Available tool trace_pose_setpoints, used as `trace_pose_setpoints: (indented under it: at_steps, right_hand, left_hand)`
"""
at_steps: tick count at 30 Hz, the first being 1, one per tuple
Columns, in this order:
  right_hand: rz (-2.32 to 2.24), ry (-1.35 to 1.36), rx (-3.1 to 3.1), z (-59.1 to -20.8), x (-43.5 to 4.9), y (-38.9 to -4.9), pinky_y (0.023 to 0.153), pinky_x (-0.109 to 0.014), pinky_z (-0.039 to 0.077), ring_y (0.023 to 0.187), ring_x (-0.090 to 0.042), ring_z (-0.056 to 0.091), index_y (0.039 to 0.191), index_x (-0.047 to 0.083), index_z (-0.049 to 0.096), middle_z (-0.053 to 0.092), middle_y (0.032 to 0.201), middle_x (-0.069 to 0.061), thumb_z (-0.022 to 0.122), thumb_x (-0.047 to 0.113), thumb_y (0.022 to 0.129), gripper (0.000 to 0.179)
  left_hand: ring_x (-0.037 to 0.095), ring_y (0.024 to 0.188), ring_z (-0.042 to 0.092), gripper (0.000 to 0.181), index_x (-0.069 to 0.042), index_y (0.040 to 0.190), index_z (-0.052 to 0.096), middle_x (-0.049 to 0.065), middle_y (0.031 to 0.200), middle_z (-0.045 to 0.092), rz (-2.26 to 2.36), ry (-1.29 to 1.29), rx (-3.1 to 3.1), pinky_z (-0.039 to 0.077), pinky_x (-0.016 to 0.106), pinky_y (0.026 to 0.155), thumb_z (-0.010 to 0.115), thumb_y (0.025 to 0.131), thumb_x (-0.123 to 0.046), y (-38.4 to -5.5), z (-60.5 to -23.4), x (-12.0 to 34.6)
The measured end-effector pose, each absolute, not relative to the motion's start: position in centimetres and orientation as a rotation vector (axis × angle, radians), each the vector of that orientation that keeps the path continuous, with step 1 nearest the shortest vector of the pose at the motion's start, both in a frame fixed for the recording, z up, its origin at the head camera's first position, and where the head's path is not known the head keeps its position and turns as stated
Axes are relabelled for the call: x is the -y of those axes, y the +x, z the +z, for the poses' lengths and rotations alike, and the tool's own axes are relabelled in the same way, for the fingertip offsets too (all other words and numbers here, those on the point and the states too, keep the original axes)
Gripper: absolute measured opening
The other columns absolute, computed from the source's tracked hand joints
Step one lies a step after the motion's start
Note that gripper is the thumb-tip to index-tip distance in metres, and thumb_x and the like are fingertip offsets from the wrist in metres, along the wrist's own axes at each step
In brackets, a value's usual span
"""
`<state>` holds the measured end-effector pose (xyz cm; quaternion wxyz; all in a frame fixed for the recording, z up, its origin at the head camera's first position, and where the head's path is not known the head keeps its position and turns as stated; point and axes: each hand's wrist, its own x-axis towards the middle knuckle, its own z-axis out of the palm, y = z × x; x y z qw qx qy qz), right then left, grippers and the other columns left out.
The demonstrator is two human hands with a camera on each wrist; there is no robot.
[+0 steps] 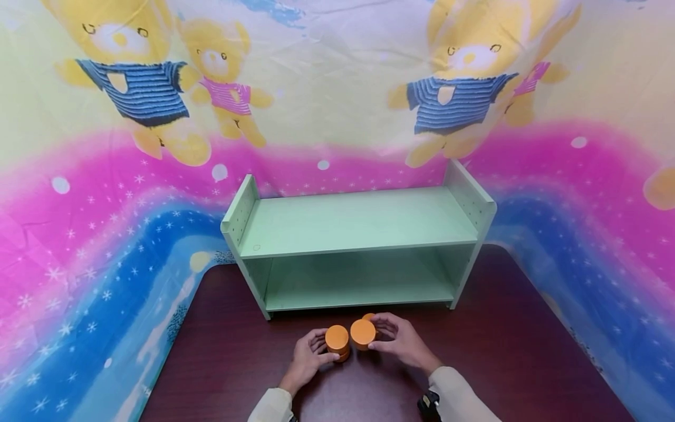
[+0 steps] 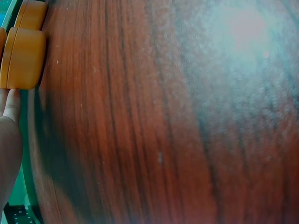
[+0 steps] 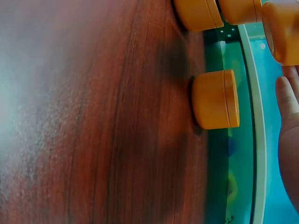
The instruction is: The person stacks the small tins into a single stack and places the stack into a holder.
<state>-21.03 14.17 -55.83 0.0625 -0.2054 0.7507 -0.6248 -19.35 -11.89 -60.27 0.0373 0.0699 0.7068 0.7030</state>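
Note:
Several orange lidded jars stand in front of the shelf. My left hand point(image 1: 310, 356) holds a stack of two between thumb and fingers, the upper jar point(image 1: 337, 337) on the lower jar point(image 1: 344, 357). In the left wrist view, fingers point(image 2: 13, 106) touch the lower jar point(image 2: 25, 58). My right hand point(image 1: 403, 341) grips another jar point(image 1: 363, 332) by its side. The right wrist view has this jar point(image 3: 283, 32) raised above the table. Beneath and behind it a single jar point(image 3: 215, 100) stands on the wood, partly hidden in the head view.
A pale green two-tier shelf point(image 1: 358, 220) stands on the dark reddish wooden table point(image 1: 211, 351), just beyond the hands. Behind and at both sides hangs a cloth point(image 1: 337, 105) printed with bears. A black band point(image 1: 429, 404) sits at the right sleeve.

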Motion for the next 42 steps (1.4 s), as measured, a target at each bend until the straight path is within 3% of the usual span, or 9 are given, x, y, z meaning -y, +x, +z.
trace_pose_setpoints:
  at_steps: [5,14,22,30,42]
  right_hand:
    - [-1.896,-0.663,-2.282,-56.5,-14.0,-21.4,0.094,-0.037,0.047,0.109,-0.024,0.058,0.119,-0.001,0.055,0.058,0.118,-0.015,0.080,0.014,0.073,0.054]
    - [-1.945,-0.665,-2.190,-54.2,-13.1,-20.7,0.097,-0.050,0.041,0.110,-0.029,0.056,0.119,-0.007,0.053,0.058,0.117,-0.018,0.079,0.003,0.073,0.054]
    - [-1.943,-0.647,-2.185,-53.3,-12.7,-20.4,0.098,-0.052,0.040,0.111,-0.030,0.055,0.117,-0.004,0.055,0.059,0.116,-0.016,0.079,0.003,0.073,0.050]
    - [-1.952,-0.662,-2.168,-53.4,-12.2,-20.5,0.098,-0.052,0.040,0.112,-0.030,0.055,0.117,-0.004,0.054,0.058,0.117,-0.016,0.078,0.003,0.073,0.050]
    - [-1.962,-0.674,-2.138,-53.4,-11.6,-20.5,0.099,-0.054,0.038,0.113,-0.030,0.054,0.117,-0.006,0.054,0.058,0.117,-0.017,0.078,0.002,0.074,0.050]
  left_hand:
    - [0.040,0.112,0.052,0.057,0.013,0.116,0.052,0.028,0.118,0.055,2.177,0.217,-2.136,0.049,0.034,0.092,0.079,0.066,0.009,-18.8,-58.6,11.8]
    - [0.041,0.111,0.053,0.057,0.013,0.115,0.053,0.029,0.117,0.056,2.177,0.238,-2.149,0.050,0.034,0.092,0.080,0.065,0.008,-18.8,-58.9,11.8]
    - [0.032,0.111,0.055,0.059,0.009,0.118,0.054,0.023,0.118,0.058,2.152,0.205,-2.192,0.049,0.031,0.092,0.081,0.066,0.002,-19.5,-60.7,11.9]
    - [0.041,0.111,0.053,0.056,0.014,0.116,0.053,0.029,0.117,0.056,2.181,0.229,-2.150,0.049,0.036,0.092,0.079,0.066,0.007,-18.7,-58.6,11.8]
    - [0.041,0.112,0.052,0.056,0.013,0.116,0.053,0.028,0.117,0.056,2.205,0.207,-2.099,0.049,0.034,0.093,0.078,0.066,0.009,-18.6,-58.2,11.7]
